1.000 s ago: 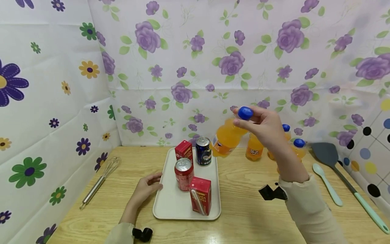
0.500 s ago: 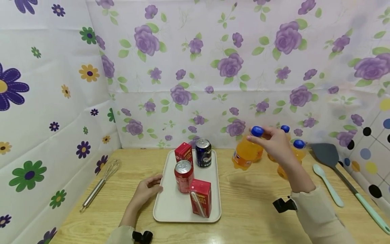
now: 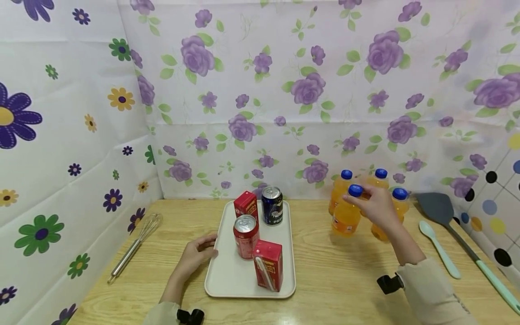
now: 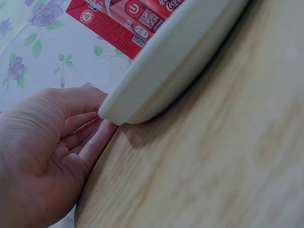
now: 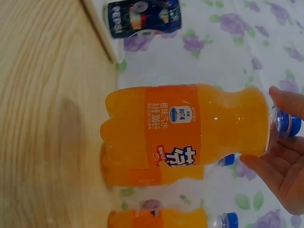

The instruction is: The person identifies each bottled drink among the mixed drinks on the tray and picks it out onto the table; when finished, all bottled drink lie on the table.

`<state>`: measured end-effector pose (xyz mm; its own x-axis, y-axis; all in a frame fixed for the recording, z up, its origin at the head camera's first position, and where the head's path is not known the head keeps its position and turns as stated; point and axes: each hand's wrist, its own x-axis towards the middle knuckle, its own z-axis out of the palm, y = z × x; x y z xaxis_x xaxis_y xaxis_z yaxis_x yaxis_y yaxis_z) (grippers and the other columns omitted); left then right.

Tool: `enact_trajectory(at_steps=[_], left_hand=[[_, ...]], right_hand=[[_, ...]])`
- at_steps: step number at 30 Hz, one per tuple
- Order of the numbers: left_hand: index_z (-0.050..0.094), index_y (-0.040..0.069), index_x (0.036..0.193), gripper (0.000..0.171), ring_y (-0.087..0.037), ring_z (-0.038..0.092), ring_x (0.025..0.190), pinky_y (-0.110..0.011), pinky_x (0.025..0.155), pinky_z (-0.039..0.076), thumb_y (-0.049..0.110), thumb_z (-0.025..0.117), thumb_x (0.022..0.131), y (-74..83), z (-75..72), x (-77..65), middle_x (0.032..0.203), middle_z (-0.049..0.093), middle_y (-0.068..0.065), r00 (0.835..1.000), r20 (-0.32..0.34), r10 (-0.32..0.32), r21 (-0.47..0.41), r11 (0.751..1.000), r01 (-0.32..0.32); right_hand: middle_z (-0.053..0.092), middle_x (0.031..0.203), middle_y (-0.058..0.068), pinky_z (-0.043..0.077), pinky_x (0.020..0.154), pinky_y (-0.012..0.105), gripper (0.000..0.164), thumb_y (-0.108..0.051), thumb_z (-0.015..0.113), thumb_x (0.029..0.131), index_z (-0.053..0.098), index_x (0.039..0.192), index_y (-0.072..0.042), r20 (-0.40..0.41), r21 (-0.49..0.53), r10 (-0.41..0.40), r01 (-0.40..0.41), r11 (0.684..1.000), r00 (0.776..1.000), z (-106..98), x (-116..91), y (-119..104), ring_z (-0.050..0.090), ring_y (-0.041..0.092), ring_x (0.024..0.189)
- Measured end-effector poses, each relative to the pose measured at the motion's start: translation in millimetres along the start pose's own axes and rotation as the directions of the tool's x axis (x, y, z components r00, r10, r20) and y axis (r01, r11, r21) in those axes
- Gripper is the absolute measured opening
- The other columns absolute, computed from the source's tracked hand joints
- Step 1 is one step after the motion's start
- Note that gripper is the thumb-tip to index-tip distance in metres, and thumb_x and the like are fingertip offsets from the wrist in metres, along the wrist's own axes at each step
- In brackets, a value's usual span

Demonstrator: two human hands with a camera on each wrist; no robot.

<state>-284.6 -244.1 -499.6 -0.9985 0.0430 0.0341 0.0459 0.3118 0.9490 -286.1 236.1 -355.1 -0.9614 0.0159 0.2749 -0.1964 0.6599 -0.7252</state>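
In the head view my right hand (image 3: 377, 205) pinches an orange soda bottle (image 3: 346, 219) just below its blue cap. The bottle is upright, low over the table at the right. Seen in the right wrist view, thumb and fingers close round the neck of the soda bottle (image 5: 190, 126). My left hand (image 3: 196, 256) holds the left rim of a white tray (image 3: 229, 284); its fingertips meet the rim in the left wrist view. On the tray stand a red drink carton (image 3: 268, 266), another red carton (image 3: 245, 205), a red cola can (image 3: 246, 237) and a dark Pepsi can (image 3: 272, 205).
Three more orange bottles stand around the held one: one behind left (image 3: 340, 192), one behind (image 3: 378, 181) and one at right (image 3: 400, 205). A pale green spoon (image 3: 438, 248) and a spatula (image 3: 463, 234) lie farther right. A whisk (image 3: 136, 246) lies left of the tray.
My right hand has carried the soda bottle from beside the tray rightward and down to the other bottles; the bottle went from tilted to upright. The left hand has stayed at the tray.
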Motion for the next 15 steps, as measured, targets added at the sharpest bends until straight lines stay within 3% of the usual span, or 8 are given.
enact_trajectory(at_steps=[6,15], left_hand=[[0.059,-0.002,0.131,0.049,-0.019,0.061,0.111,-0.013,0.084,0.049,0.001,0.069,0.083,0.8,0.3,-1.7,0.127,0.063,-0.021,1.000,0.013,-0.017,-0.017,1.000,0.017],[0.059,-0.003,0.130,0.049,-0.013,0.061,0.106,-0.013,0.083,0.049,0.001,0.069,0.082,0.8,-0.8,-1.2,0.126,0.064,-0.022,1.000,-0.002,-0.019,-0.006,1.000,0.019]], right_hand=[[0.064,0.121,0.030,0.052,0.062,0.021,0.072,-0.045,0.069,0.088,0.053,0.136,0.006,-0.009,-0.093,-0.007,0.006,0.996,1.000,4.0,3.2,15.6,0.066,0.039,0.099],[0.063,0.121,0.031,0.054,0.058,0.023,0.076,-0.048,0.067,0.088,0.050,0.138,0.005,0.021,-0.109,0.035,-0.033,0.994,0.999,3.8,10.7,27.6,0.066,0.024,0.078]])
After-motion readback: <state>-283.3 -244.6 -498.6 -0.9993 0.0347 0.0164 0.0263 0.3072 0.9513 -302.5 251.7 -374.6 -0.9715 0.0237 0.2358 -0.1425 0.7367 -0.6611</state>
